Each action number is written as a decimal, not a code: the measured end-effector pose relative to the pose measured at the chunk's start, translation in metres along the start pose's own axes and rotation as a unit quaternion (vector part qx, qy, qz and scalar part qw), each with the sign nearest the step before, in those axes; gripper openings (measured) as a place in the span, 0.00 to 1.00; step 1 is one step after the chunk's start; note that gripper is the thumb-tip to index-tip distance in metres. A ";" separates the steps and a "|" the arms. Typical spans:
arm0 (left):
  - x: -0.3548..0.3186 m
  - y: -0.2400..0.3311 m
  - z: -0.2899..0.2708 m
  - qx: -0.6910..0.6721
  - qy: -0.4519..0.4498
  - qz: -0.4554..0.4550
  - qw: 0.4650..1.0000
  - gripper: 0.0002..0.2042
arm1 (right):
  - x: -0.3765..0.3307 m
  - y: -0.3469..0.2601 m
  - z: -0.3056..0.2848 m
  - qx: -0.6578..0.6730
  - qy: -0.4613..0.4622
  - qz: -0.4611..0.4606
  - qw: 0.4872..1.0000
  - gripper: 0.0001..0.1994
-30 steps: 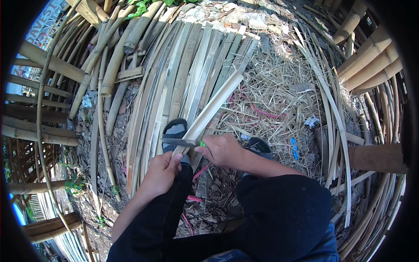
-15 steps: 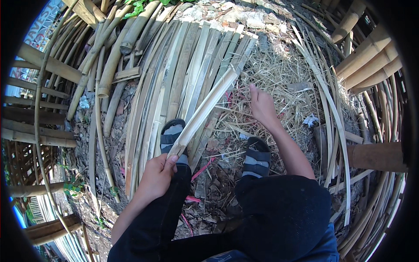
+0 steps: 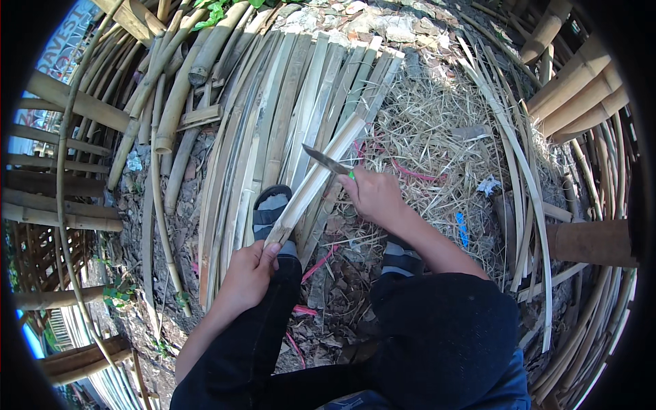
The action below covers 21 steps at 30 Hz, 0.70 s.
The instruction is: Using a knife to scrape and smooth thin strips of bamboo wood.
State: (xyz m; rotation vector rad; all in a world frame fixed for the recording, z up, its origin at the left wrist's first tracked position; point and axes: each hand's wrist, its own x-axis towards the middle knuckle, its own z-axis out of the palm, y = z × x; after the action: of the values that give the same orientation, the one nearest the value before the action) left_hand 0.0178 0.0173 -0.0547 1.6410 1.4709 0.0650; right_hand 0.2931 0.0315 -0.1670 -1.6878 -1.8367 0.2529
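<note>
With left grip [image 3: 250,270] closed, thumb on top, holds the near end of a split bamboo strip [image 3: 305,197]. Slants it away to the right, above the left sandal [image 3: 264,217] and a row of bamboo slats [image 3: 277,130]. With right grip [image 3: 372,195] curled tight round the green handle [image 3: 351,175] of a knife [image 3: 328,162], angles the blade [image 3: 318,155] across the strip's far half, tip pointing leftward; cannot tell whether touching.
</note>
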 end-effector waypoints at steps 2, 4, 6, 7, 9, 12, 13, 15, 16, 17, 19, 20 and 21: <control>-0.001 -0.010 -0.001 0.005 0.003 0.003 1.000 0.23 | 0.015 0.031 -0.002 -0.017 0.011 0.104 0.994 0.26; 0.000 -0.007 0.002 0.005 0.000 0.013 1.000 0.23 | 0.031 0.077 -0.017 0.027 -0.026 0.259 0.965 0.29; -0.002 0.004 -0.001 -0.016 -0.021 -0.017 1.000 0.23 | 0.027 0.092 -0.029 0.036 0.040 0.261 0.964 0.29; 0.002 0.003 -0.002 -0.017 -0.020 -0.016 1.000 0.23 | 0.027 0.095 -0.033 0.047 0.104 0.262 0.958 0.29; 0.005 -0.009 -0.001 -0.038 0.015 -0.039 0.998 0.23 | 0.020 0.064 -0.039 0.105 0.105 0.251 0.957 0.28; 0.010 -0.010 0.001 -0.094 -0.028 -0.052 0.994 0.23 | 0.005 0.002 -0.046 0.199 0.067 0.129 0.969 0.24; 0.012 -0.008 0.003 -0.094 -0.031 -0.051 0.994 0.23 | -0.006 -0.010 -0.038 0.199 0.025 0.049 0.978 0.21; 0.012 -0.001 0.003 -0.157 -0.027 -0.072 0.985 0.23 | -0.020 -0.031 -0.012 0.192 0.008 -0.124 0.973 0.18; 0.012 0.000 0.003 -0.156 -0.026 -0.070 0.985 0.23 | -0.025 -0.038 0.005 0.183 0.031 -0.213 0.959 0.17; 0.011 -0.002 0.003 -0.155 -0.026 -0.074 0.985 0.24 | -0.028 -0.044 0.018 0.185 0.033 -0.214 0.959 0.17; 0.008 -0.001 0.001 -0.155 -0.026 -0.075 0.985 0.24 | -0.030 -0.051 0.031 0.148 0.029 -0.204 0.967 0.18; 0.006 0.001 0.000 -0.168 -0.042 -0.076 0.982 0.24 | -0.027 -0.048 0.027 0.114 0.028 -0.218 0.969 0.20; 0.005 0.001 -0.001 -0.180 -0.059 -0.078 0.979 0.24 | -0.024 -0.047 0.025 0.114 0.029 -0.217 0.969 0.20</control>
State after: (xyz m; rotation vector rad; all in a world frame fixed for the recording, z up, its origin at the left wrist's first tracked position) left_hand 0.0198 0.0224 -0.0562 1.2146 1.3984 0.1357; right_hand 0.2393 0.0077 -0.1690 -1.0942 -1.9922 0.2164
